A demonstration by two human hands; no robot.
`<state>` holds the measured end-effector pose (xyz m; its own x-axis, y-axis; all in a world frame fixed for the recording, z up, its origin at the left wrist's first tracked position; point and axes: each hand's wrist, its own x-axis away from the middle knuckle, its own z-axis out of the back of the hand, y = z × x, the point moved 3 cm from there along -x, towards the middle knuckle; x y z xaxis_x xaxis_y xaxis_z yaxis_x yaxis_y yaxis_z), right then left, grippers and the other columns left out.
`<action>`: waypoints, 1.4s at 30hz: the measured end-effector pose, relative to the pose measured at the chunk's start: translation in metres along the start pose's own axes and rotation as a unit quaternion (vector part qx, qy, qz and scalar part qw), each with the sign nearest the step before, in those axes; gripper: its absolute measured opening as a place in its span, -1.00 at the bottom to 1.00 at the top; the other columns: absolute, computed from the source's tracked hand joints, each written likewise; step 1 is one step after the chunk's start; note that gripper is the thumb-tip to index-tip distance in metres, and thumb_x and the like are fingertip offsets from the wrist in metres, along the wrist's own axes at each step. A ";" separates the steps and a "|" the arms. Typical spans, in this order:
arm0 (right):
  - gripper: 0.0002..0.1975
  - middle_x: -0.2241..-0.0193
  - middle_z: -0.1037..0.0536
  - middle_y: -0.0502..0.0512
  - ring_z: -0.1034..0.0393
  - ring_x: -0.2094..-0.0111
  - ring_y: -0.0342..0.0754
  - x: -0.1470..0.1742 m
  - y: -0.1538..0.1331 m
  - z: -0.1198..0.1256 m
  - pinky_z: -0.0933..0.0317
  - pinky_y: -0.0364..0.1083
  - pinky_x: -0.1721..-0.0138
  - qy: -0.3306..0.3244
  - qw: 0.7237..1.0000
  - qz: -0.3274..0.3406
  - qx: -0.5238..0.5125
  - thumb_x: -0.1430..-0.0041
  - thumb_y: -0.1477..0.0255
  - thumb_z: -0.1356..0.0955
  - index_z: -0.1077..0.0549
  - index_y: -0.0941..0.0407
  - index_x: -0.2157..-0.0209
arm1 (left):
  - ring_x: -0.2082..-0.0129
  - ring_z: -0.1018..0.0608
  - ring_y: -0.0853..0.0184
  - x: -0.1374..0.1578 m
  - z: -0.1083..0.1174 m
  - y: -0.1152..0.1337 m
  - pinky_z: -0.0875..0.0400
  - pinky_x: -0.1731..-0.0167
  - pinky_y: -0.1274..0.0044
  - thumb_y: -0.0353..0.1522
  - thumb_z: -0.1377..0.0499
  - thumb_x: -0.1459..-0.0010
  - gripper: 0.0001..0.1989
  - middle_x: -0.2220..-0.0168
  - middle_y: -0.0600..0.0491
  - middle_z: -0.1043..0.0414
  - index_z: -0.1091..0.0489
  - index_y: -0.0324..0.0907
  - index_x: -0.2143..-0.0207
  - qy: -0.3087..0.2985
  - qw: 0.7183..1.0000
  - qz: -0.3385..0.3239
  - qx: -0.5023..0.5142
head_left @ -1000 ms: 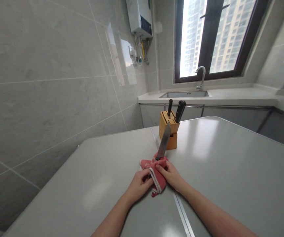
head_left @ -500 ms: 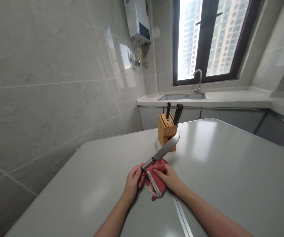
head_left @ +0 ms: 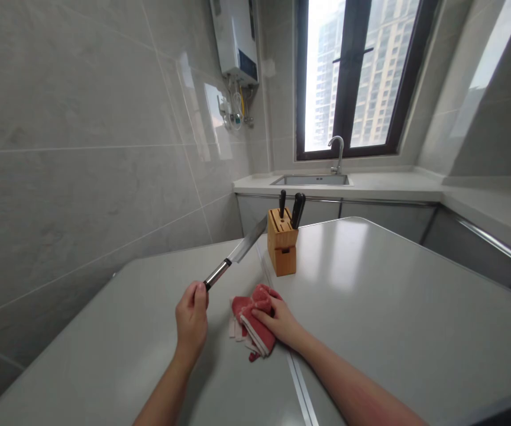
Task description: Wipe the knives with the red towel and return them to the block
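Observation:
My left hand [head_left: 192, 316] is closed around the handle end of a kitchen knife [head_left: 247, 241]. The knife slants up and to the right, its steel blade pointing toward the wooden knife block [head_left: 283, 251]. In my right hand [head_left: 282, 322] is a folded red and white cloth [head_left: 258, 322], gripped between thumb and fingers low over the table. A gap separates the knife from the cloth. Several black-handled knives [head_left: 297, 210] stand in slots in the top of the block, which is upright beyond my hands.
The pale glossy table [head_left: 149, 331] has a metal seam strip [head_left: 300, 384] running across it. Behind it is a counter [head_left: 384, 180] with a sink [head_left: 313, 180] and a curved faucet [head_left: 339, 152]. A tiled wall [head_left: 82, 195] rises on the left.
My left hand has lifted the knife off the cloth and moved it left and up. My right hand still grips the cloth. The whole view has shifted slightly.

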<state>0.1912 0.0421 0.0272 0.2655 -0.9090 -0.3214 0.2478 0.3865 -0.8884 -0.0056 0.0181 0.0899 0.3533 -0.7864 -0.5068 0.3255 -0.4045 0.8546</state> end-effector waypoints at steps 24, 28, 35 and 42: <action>-0.73 0.27 -0.56 0.11 -0.39 0.13 0.08 0.003 0.003 0.001 -0.19 0.07 0.00 0.005 1.000 0.008 -0.001 -0.02 0.21 -0.37 -0.51 0.12 0.34 | 0.65 -0.17 0.44 -0.102 -0.062 0.191 0.07 0.58 0.57 -0.23 0.04 -0.15 -0.63 0.69 0.16 -0.07 -0.29 -0.20 0.65 -0.080 0.872 -0.269 -0.401; -0.75 0.28 -0.57 0.12 -0.37 0.08 0.10 0.003 0.003 0.001 -0.16 0.09 -0.03 0.007 1.000 0.014 -0.002 -0.02 0.22 -0.37 -0.51 0.11 0.36 | 0.65 -0.16 0.42 -0.103 -0.062 0.198 0.07 0.58 0.56 -0.23 0.03 -0.13 -0.63 0.69 0.14 -0.11 -0.31 -0.20 0.65 -0.076 0.866 -0.262 -0.418; -0.77 0.25 -0.57 0.13 -0.36 0.07 0.12 0.002 0.003 0.002 -0.16 0.10 -0.03 0.009 1.000 0.018 -0.003 -0.01 0.24 -0.38 -0.52 0.10 0.37 | 0.68 -0.14 0.43 -0.105 -0.064 0.206 0.10 0.60 0.55 -0.24 0.03 -0.11 -0.63 0.71 0.12 -0.11 -0.28 -0.19 0.68 -0.084 0.862 -0.270 -0.421; -0.81 0.30 -0.58 0.09 -0.38 0.12 0.09 0.002 0.002 0.001 -0.17 0.06 -0.01 0.000 1.000 0.025 -0.008 -0.03 0.27 -0.37 -0.53 0.09 0.37 | 0.65 -0.21 0.40 -0.117 -0.084 0.215 0.09 0.59 0.55 -0.11 0.05 -0.18 -0.52 0.69 0.09 -0.18 -0.32 -0.19 0.67 -0.087 0.849 -0.295 -0.430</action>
<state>0.1930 0.0412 0.0249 0.2771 -0.8886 -0.3654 0.2186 0.4287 -0.8766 0.0971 0.0622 0.3236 -0.2046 -0.6531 -0.7291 0.9469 -0.3208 0.0218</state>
